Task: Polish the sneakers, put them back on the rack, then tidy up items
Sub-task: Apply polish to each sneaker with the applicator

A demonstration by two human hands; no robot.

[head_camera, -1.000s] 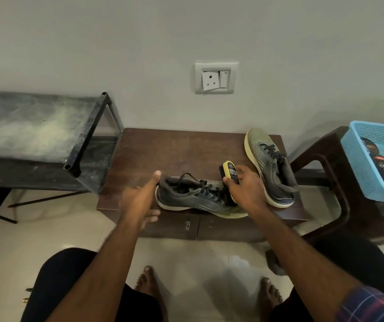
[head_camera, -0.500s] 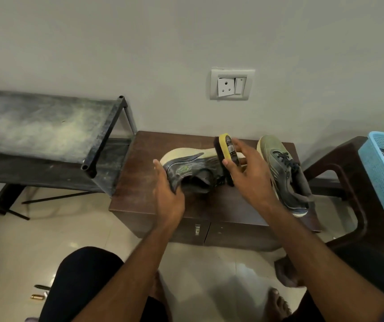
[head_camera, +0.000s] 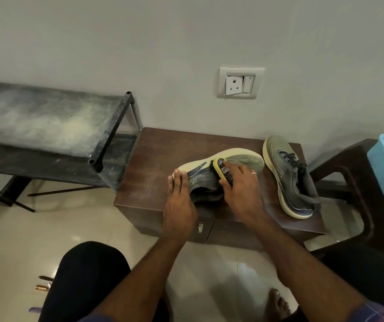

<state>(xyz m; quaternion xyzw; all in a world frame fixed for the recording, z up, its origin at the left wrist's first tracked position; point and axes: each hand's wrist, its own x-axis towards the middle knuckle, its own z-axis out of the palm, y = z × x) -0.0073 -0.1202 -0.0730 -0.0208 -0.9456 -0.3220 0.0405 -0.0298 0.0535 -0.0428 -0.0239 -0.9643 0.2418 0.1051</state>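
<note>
At the centre of the frame my left hand point(head_camera: 178, 201) lies with straight fingers on the heel of the tipped sneaker point(head_camera: 218, 173), its pale sole turned toward the wall, on the brown cabinet point(head_camera: 158, 159). My right hand point(head_camera: 239, 184) grips the yellow-edged polish sponge point(head_camera: 223, 169) against its side. The second sneaker point(head_camera: 290, 177) sits upright at right; the dusty rack point(head_camera: 47, 122) stands left.
</note>
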